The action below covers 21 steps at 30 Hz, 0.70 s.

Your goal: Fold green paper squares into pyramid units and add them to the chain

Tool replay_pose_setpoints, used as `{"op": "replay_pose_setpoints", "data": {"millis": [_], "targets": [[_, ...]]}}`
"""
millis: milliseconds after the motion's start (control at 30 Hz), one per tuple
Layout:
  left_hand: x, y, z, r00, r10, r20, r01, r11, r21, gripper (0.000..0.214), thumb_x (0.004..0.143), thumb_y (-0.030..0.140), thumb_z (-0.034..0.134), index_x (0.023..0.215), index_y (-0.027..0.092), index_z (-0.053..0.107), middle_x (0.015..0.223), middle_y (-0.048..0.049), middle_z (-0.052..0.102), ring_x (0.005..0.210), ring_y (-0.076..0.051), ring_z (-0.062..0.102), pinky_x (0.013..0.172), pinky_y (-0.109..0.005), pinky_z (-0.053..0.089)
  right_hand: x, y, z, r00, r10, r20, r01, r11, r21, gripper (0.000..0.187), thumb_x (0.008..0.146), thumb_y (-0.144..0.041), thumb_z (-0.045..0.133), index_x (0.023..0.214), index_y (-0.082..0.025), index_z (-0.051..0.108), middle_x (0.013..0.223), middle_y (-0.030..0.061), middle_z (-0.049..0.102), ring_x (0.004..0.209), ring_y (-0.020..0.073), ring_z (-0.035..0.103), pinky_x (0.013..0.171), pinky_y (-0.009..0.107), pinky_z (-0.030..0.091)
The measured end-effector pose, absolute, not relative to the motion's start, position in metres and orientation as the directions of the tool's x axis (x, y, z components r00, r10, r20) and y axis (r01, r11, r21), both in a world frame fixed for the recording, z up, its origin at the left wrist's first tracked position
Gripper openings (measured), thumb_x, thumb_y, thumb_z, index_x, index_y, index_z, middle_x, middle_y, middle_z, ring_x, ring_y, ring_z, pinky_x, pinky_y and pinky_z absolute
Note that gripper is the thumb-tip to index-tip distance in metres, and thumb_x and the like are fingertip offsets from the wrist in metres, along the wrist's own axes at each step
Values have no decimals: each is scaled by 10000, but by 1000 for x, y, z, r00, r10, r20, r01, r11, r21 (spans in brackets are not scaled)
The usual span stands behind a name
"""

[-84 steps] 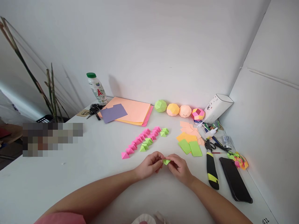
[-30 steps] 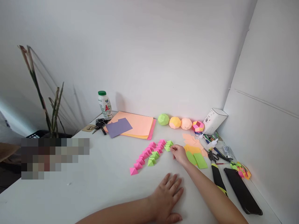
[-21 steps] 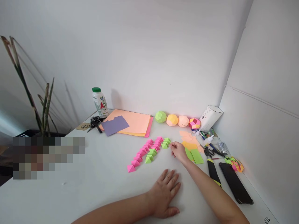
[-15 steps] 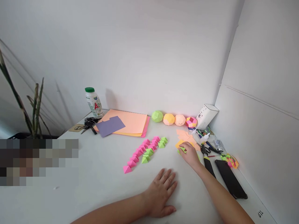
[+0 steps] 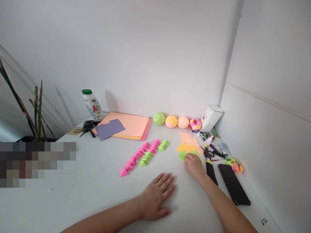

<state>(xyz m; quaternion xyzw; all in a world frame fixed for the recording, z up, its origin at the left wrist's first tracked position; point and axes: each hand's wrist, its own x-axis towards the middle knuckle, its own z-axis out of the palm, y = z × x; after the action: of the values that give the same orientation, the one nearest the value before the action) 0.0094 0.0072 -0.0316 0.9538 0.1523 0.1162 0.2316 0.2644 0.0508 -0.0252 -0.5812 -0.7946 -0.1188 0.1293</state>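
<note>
While the left hand (image 5: 157, 195) lies flat on the table (image 5: 97, 184) in the head view, fingers a little spread and holding nothing, the right hand (image 5: 194, 165) is down at the green sheets (image 5: 182, 155). Its fingers are bent and close together, tips on the paper. Thumb and fingertips are partly covered by the hand itself, so I cannot tell whether a sheet is pinched or only touched.

Position of sheets: right of centre, at the near end of the loose paper, next to the orange sheets (image 5: 186, 148), with the peach sheets (image 5: 188, 139) beyond. One green corner shows left of the fingers, more green behind them. Pink pieces (image 5: 137, 154) and green pieces (image 5: 147, 156), folded to points, stand in slanting rows to the left, well apart from the right hand.

Notes on handling, my judgement: take one sheet by its edge, lightly, since a hard pinch could crease thin paper. Slide it a little sideways first to part it from any sheet beneath; orange may come along otherwise. Lift toward the body, keeping the wrist off the knife (image 5: 211, 173) and scissors (image 5: 210, 153) just to the right. The flat left hand gives a good brace; best kept short of the rows.
</note>
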Motion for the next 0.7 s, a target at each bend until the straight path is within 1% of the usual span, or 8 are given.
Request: {"op": "replay_pose_setpoints", "data": {"millis": [67, 133, 200, 267, 333, 433, 567, 700], "targets": [[10, 8, -30, 912, 376, 164, 233, -804, 547, 632, 856, 453, 467, 1403, 181, 306, 1499, -147, 188, 1373, -354, 150, 1097, -558, 129, 267, 51, -25, -289, 871, 397, 951, 310, 12, 250, 764, -4, 484, 626, -157, 624, 778, 105, 666, 744, 222, 601, 740, 354, 471], [11, 10, -28, 870, 457, 186, 223, -701, 678, 532, 864, 414, 475, 1344, 193, 416, 1450, -132, 344, 1351, -327, 248, 1109, -519, 157, 264, 48, -21, -269, 843, 466, 949, 315, -23, 256, 795, -20, 456, 676, -159, 634, 781, 103, 666, 786, 229, 602, 782, 380, 469], [13, 13, -26, 782, 599, 170, 175, -473, 864, 433, 886, 416, 441, 1249, 196, 525, 1324, -127, 518, 1266, -300, 406, 1088, -479, 252, 254, 42, -13, -245, 798, 550, 935, 344, -82, 237, 828, -55, 438, 761, -165, 637, 829, 102, 664, 894, 243, 588, 834, 407, 458], [16, 19, -25, 695, 718, 50, 35, -103, 994, 431, 909, 458, 368, 1148, 179, 594, 1204, -136, 602, 1117, -283, 548, 978, -451, 405, 237, 31, -3, -179, 695, 696, 796, 518, -312, 187, 832, -78, 467, 839, -176, 626, 851, 92, 658, 870, 230, 587, 796, 396, 482], [18, 26, -24, 693, 717, -79, -191, 287, 939, 541, 900, 546, 283, 1159, 162, 564, 1218, -166, 577, 1006, -301, 610, 751, -430, 524, 216, 20, 5, -211, 680, 702, 600, 657, -456, 175, 832, -81, 484, 883, -192, 609, 858, 76, 653, 844, 214, 589, 758, 379, 500], [18, 38, -23, 787, 595, -164, -284, 584, 761, 663, 851, 642, 267, 1070, 113, 601, 1003, -182, 661, 845, -282, 661, 625, -366, 529, 190, 9, 4, -284, 688, 667, 435, 713, -550, 175, 840, -90, 478, 873, -210, 601, 852, 66, 649, 851, 215, 581, 747, 380, 504], [14, 44, -21, 757, 621, -205, -315, 621, 718, 460, 868, 500, 412, 1059, 134, 614, 868, -118, 677, 784, -227, 667, 677, -338, 515, 173, 9, -14, -194, 792, 579, 445, 597, -668, 194, 855, -90, 440, 893, -228, 571, 942, 78, 607, 934, 217, 556, 799, 386, 493], [11, 45, -23, 583, 789, -194, -366, 468, 804, 403, 859, 411, 491, 1146, 141, 580, 1055, -115, 650, 995, -240, 607, 895, -394, 457, 170, 13, -29, -147, 842, 518, 490, 517, -701, 219, 811, -70, 433, 925, -232, 527, 1122, 106, 539, 1098, 242, 504, 899, 416, 459]]}}
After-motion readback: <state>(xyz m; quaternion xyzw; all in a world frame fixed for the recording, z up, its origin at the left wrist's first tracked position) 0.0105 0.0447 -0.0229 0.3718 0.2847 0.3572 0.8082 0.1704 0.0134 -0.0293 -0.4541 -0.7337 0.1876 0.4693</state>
